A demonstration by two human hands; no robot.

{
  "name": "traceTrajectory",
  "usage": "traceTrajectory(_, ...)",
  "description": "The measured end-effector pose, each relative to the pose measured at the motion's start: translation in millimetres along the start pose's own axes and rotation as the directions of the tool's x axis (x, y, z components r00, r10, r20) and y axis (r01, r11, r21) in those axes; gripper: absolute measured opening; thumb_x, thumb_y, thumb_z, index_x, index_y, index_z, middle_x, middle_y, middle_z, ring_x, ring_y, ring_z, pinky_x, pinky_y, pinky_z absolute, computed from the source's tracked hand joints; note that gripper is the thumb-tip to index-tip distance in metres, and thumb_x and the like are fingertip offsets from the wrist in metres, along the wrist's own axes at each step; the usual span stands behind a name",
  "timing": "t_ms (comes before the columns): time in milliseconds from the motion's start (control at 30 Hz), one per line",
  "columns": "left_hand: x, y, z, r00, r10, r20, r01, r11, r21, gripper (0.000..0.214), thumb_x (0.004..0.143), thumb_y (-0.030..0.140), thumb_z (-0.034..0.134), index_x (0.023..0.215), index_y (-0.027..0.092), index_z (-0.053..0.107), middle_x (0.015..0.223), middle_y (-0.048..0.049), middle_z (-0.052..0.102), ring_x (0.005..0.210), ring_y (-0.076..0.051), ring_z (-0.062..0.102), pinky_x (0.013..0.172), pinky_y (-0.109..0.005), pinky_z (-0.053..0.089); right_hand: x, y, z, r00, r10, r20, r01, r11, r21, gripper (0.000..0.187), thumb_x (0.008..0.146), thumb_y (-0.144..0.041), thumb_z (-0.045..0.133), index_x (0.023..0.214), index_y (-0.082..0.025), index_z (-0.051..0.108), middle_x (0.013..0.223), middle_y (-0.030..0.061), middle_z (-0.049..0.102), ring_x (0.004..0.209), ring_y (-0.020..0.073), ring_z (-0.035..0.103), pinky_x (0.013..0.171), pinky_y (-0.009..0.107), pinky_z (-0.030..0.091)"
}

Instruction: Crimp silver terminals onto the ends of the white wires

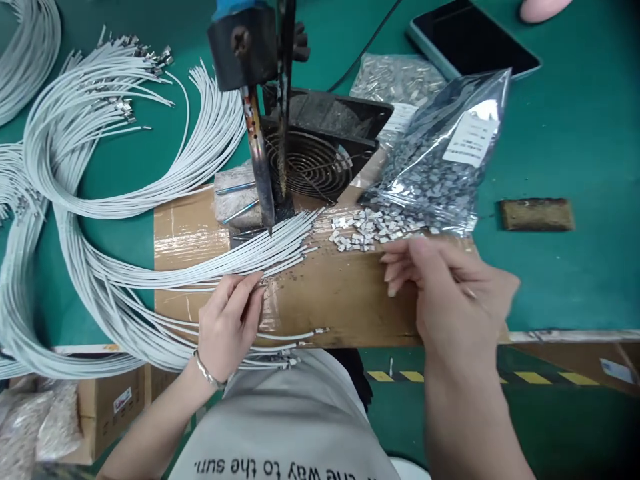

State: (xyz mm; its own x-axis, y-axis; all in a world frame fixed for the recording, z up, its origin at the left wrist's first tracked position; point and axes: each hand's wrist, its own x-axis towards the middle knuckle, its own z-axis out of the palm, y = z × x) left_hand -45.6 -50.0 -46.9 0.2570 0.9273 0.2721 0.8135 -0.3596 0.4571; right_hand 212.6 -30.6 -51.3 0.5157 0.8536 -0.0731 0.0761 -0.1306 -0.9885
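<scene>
My left hand, a bracelet at its wrist, lies at the near side of a bundle of white wires. Its fingers are closed in a pinch against the wires; whatever is between the fingertips is hidden. Below it, more white wires end in metal terminals. Beside a loose pile of small metal terminals, my right hand has thumb and index finger pressed together, the other fingers curled. Anything in that pinch is too small to make out. A soldering iron points down over the wire bundle.
Behind the iron stands a black fan, with a pale block to its left. A silvery bag of terminals, a phone and a brown block lie rightward. Cardboard covers the near table edge.
</scene>
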Motion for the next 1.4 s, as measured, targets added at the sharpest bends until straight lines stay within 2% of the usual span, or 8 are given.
traceTrajectory(200, 7, -5, 4.1, 0.995, 0.088, -0.034, -0.083, 0.988, 0.132, 0.014, 0.1, 0.011, 0.066, 0.108, 0.017, 0.075, 0.096, -0.0069, 0.068, 0.086, -0.019, 0.07, 0.077, -0.029, 0.056, 1, 9, 6, 0.997, -0.059, 0.046, 0.068, 0.974, -0.214, 0.014, 0.086, -0.037, 0.08, 0.086, -0.023, 0.083, 0.071, 0.0018, 0.073, 0.054, 0.0145, 0.059, 0.048, 0.029, 0.05)
traceTrajectory(400, 11, -2, -12.2, 0.994, 0.093, -0.057, -0.091, 0.995, 0.038, 0.015, 0.098, 0.006, 0.064, 0.105, 0.018, 0.068, 0.11, -0.0124, 0.066, 0.106, -0.025, 0.067, 0.091, -0.039, 0.058, 9, 10, 16, 0.983, -0.057, 0.174, 0.124, 0.908, -0.401, 0.013, 0.086, -0.033, 0.074, 0.09, -0.023, 0.082, 0.081, 0.0031, 0.075, 0.069, 0.0176, 0.065, 0.067, 0.033, 0.054)
traceTrajectory(467, 12, 2, -23.9, 0.996, 0.068, 0.054, -0.06, 0.989, -0.134, 0.018, 0.097, 0.004, 0.061, 0.107, 0.019, 0.064, 0.108, -0.0108, 0.069, 0.106, -0.023, 0.069, 0.092, -0.036, 0.059, 12, 8, 20, 0.976, -0.044, 0.215, 0.137, 0.888, -0.439, 0.011, 0.084, -0.029, 0.072, 0.087, -0.023, 0.08, 0.08, 0.0029, 0.075, 0.068, 0.0184, 0.065, 0.068, 0.034, 0.053)
traceTrajectory(600, 13, 12, -39.4, 0.94, 0.096, 0.326, 0.067, 0.888, -0.454, 0.029, 0.098, 0.008, 0.065, 0.123, 0.021, 0.062, 0.093, -0.0021, 0.075, 0.077, -0.012, 0.072, 0.065, -0.02, 0.057, 17, 0, 19, 0.962, -0.016, 0.273, 0.157, 0.85, -0.503, 0.01, 0.082, -0.028, 0.069, 0.081, -0.023, 0.077, 0.07, 0.0016, 0.072, 0.064, 0.0199, 0.065, 0.069, 0.037, 0.053)
traceTrajectory(767, 20, 25, -29.1, 0.902, -0.003, 0.431, 0.262, 0.798, -0.542, 0.006, 0.1, 0.015, 0.066, 0.1, 0.019, 0.071, 0.078, -0.0005, 0.074, 0.06, -0.009, 0.062, 0.054, -0.02, 0.048, 14, -8, 12, 0.956, 0.003, 0.294, 0.165, 0.822, -0.545, 0.003, 0.079, -0.025, 0.071, 0.076, -0.023, 0.071, 0.062, -0.0004, 0.069, 0.06, 0.0204, 0.066, 0.064, 0.036, 0.053)
traceTrajectory(1000, 31, 28, -19.6, 0.851, -0.279, 0.444, 0.523, 0.511, -0.682, 0.003, 0.093, 0.018, 0.073, 0.091, 0.016, 0.072, 0.071, -0.0015, 0.071, 0.06, -0.01, 0.063, 0.054, -0.019, 0.051, -15, -18, 19, 0.954, 0.101, 0.284, -0.082, 0.994, -0.079, 0.017, 0.084, -0.037, 0.081, 0.089, -0.022, 0.077, 0.067, 0.001, 0.075, 0.053, 0.0164, 0.072, 0.052, 0.027, 0.063)
traceTrajectory(1233, 33, 28, -21.3, 0.831, -0.339, 0.442, 0.554, 0.431, -0.712, 0.005, 0.09, 0.015, 0.076, 0.088, 0.017, 0.072, 0.067, 0.0019, 0.067, 0.055, -0.007, 0.057, 0.05, -0.016, 0.046, -45, -17, 41, 0.866, 0.088, 0.493, -0.207, 0.959, 0.192, 0.005, 0.089, -0.025, 0.081, 0.086, -0.025, 0.085, 0.071, 0.0001, 0.074, 0.053, 0.0113, 0.067, 0.049, 0.022, 0.059)
traceTrajectory(1400, 34, 29, -21.1, 0.819, -0.346, 0.457, 0.568, 0.383, -0.728, 0.007, 0.09, 0.015, 0.077, 0.087, 0.017, 0.072, 0.065, 0.0042, 0.064, 0.053, -0.005, 0.05, 0.049, -0.015, 0.041, -47, -20, 45, 0.854, 0.022, 0.521, -0.178, 0.951, 0.252, 0.013, 0.091, -0.019, 0.078, 0.091, -0.028, 0.087, 0.072, -0.0008, 0.07, 0.053, 0.0086, 0.061, 0.048, 0.021, 0.051)
